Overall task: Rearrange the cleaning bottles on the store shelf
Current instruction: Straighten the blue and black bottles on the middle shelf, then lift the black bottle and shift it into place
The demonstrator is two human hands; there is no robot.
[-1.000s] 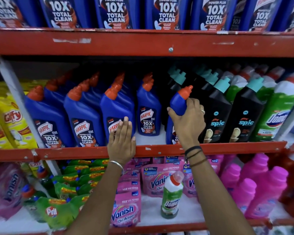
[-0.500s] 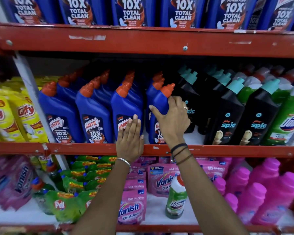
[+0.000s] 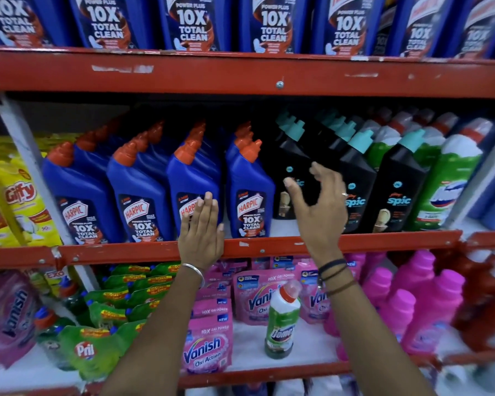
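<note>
Head view: the blue bottles (image 3: 143,201) stand in four front-to-back rows on the middle shelf (image 3: 383,238), and the front bottle of the rightmost row (image 3: 250,195) sits upright at the shelf edge, just beside the black bottles (image 3: 395,192). The right hand (image 3: 322,204) hovers in front of the leftmost black bottle (image 3: 290,178), touching nothing as far as can be seen; its fingers (image 3: 320,171) are spread and curled, thumb apart, with empty air between them. The step in hand looks like the gap between placings: the blue row seems set, and the hand appears to be heading for a black bottle. The next move likely calls for closing round that bottle's body and lining it up with its neighbours without knocking the blue one beside it. The left hand (image 3: 202,232) lies flat against the front of the third blue bottle (image 3: 193,192), fingers pressed together and pointing up, wrist over the red shelf lip, bracing the row. Both forearms reach up from below.
</note>
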